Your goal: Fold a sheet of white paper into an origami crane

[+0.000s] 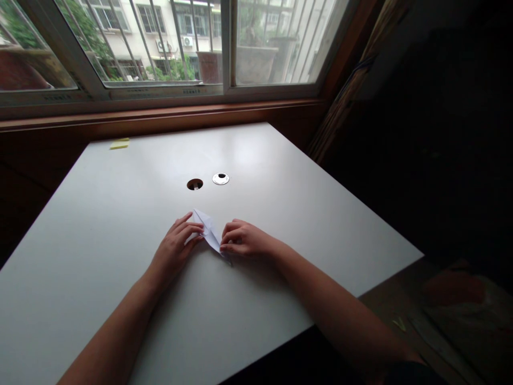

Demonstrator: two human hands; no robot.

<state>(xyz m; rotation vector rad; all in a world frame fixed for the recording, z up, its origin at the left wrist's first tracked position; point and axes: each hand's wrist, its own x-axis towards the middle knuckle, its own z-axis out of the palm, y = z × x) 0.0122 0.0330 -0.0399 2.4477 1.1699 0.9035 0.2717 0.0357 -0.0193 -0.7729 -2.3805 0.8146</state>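
Note:
A small folded piece of white paper [209, 231], long and pointed, lies on the white table [120, 240] near its middle. My left hand [176, 248] rests flat on the table at the paper's left side, fingers stretched out and pressing its edge. My right hand [242, 239] sits on the paper's right side with its fingers curled and pinched on the fold.
A round cable hole [194, 184] and its white cap [220, 178] lie just beyond the paper. A yellow sticky-note pad [119, 144] sits at the table's far left corner. A barred window [168, 43] runs behind; the right side of the room is dark.

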